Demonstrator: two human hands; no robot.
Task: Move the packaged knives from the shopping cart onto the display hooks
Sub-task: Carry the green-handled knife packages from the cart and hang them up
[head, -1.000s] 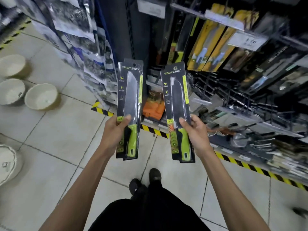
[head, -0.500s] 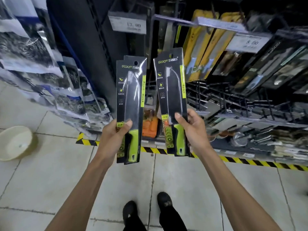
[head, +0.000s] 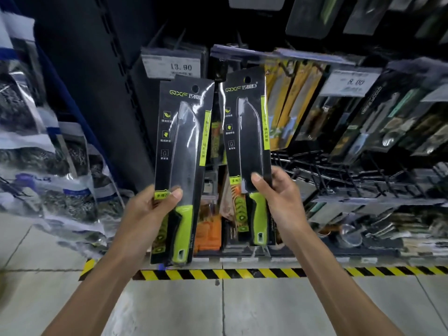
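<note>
The person stands facing a dark shelving bay with both arms stretched forward, a packaged knife in each hand. The left hand (head: 150,209) grips the left knife pack (head: 183,151) around its lower part, thumb pressed across the front just above the green handle and fingers wrapped behind the card. The right hand (head: 278,197) grasps the right knife pack (head: 247,141) the same way, thumb on the front of the blade blister and the rest of the hand behind. Both packs are upright, black cards with green lettering at the top and a round hang hole near the upper edge, each tilting slightly so their tops lean toward one another. The right pack sits a little higher than the left, and the two are near each other but apart.

Behind them hang rows of other boxed knives, among them the yellow-carded knives (head: 288,110) just right of the right pack. A price tag reading 13.90 (head: 173,66) sits above the left pack, and another reading 8.00 (head: 349,82) is further right. The hooks themselves are blurred, so I cannot tell whether either hole has reached one. Striped hazard tape (head: 242,274) runs along the tiled floor at the shelf's foot.
</note>
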